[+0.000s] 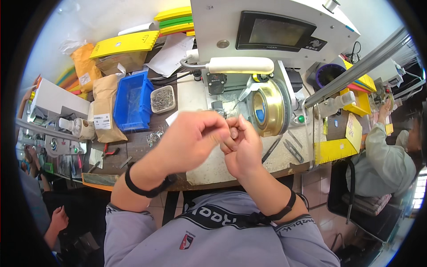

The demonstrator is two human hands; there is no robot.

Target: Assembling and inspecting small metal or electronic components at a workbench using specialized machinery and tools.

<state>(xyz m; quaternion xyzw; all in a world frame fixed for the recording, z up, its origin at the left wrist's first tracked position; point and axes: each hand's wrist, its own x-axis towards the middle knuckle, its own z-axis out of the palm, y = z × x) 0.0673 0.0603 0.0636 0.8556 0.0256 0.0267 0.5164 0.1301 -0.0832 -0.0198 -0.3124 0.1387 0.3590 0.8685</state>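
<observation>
My left hand (191, 140) and my right hand (243, 149) meet over the front of the workbench, fingertips almost touching. The fingers of both are curled into a pinch; anything between them is too small or hidden to make out. Just behind the hands stands a white machine (218, 24) with a dark screen (278, 32). Its gold-coloured wheel (272, 104) is right of my fingers, and a white lamp bar (240, 65) stretches above. Tweezers (293, 151) lie on the bench to the right of my right hand.
Left of the hands are a blue bin (145, 104), a tub of small metal parts (163, 99), loose metal parts (154, 139), red-handled pliers (109, 152) and a paper bag (106, 111). A metal rail (356, 69) slants at right. Co-workers sit on both sides; one sleeve (383, 151) shows.
</observation>
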